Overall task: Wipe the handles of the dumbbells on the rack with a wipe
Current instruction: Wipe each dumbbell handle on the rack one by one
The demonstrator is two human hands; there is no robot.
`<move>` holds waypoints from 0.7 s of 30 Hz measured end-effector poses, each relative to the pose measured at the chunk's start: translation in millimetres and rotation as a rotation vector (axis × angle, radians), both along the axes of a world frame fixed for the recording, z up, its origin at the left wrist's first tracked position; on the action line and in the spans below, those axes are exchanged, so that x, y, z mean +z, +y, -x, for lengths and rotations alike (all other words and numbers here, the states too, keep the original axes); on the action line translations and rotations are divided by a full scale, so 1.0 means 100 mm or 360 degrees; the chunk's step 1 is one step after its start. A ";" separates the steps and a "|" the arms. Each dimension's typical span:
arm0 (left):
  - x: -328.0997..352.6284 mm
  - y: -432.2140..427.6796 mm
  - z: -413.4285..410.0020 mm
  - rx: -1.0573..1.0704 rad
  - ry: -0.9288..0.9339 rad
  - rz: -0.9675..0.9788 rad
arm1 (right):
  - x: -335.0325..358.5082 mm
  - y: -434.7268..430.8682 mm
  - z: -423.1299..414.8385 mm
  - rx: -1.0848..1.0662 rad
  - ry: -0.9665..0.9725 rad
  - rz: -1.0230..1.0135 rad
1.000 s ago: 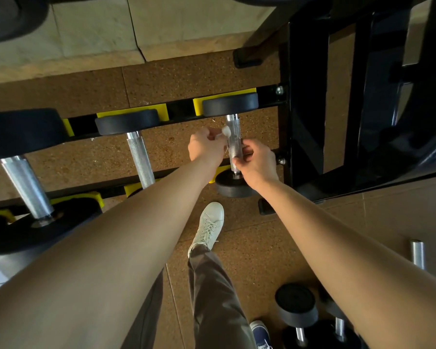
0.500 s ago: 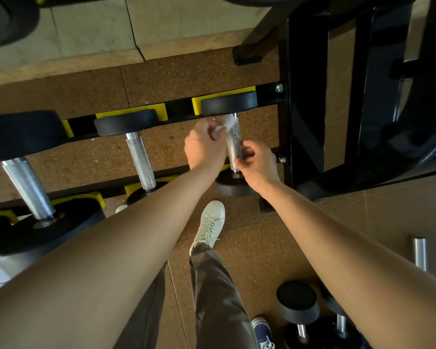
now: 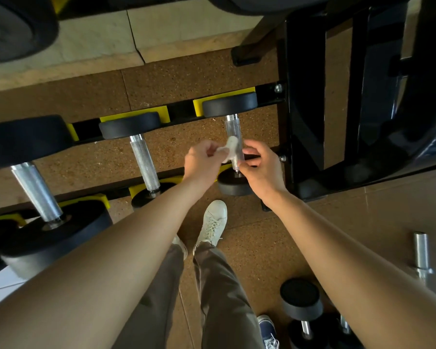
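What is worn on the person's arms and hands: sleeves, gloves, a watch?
Nothing visible. The left hand and the right hand are bare, without gloves or rings. The left forearm and the right forearm are uncovered, with no sleeve, watch or bracelet in view.

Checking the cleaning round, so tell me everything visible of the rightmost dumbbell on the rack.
The rightmost dumbbell is the smallest seen on the rack: two round matte black heads, rubbery-looking, joined by a short knurled silver metal handle. It lies across the two rails, far head against a yellow cradle, near head toward the person. The left hand presses a white wipe to the handle's left side; the right hand holds the handle near its lower end.
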State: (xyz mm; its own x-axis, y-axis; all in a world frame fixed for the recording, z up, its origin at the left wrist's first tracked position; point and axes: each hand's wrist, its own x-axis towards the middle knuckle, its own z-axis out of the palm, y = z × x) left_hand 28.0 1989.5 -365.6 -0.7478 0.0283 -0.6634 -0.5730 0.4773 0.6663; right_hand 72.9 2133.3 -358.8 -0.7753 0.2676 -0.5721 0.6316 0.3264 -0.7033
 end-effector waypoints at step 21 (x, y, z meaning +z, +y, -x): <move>-0.05 0.08 0.23 0.0395 -0.0013 -0.0223 | 0.06 0.16 0.54 0.0120 0.0067 -0.0053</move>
State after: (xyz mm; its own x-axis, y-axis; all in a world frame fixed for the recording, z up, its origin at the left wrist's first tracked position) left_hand 5.2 1997.4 -370.6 -0.7379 -0.0634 -0.6719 -0.6664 0.2253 0.7107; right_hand 18.7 2149.7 -352.6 -0.8171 0.2260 -0.5304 0.5745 0.3953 -0.7167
